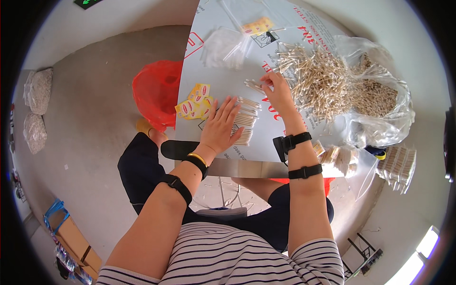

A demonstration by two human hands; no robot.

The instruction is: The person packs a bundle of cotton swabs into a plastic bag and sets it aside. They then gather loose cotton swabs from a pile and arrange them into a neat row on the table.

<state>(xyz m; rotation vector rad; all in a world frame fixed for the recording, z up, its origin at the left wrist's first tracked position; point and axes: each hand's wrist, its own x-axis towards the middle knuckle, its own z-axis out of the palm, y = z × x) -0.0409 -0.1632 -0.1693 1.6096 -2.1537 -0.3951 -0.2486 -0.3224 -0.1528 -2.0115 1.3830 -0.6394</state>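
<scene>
My left hand (219, 124) lies flat with fingers spread, touching the left ends of a row of cotton swabs (246, 121) laid out in small groups on the table. Farther up, my right hand (279, 92) is closed in a pinch on a few cotton swabs (255, 86), held at the left edge of a big loose heap of cotton swabs (316, 78). Several yellow-and-white printed cards (195, 103) lie left of my left hand. Beyond the row is a stack of clear plastic bags (223, 50).
A large clear bag of swabs (380, 95) spills onto the table (190, 71) at right. Packed swab bundles (398, 164) sit at the near right corner. Another yellow card strip (258, 26) lies at the far side. A red plastic bag (154, 92) hangs by the left edge.
</scene>
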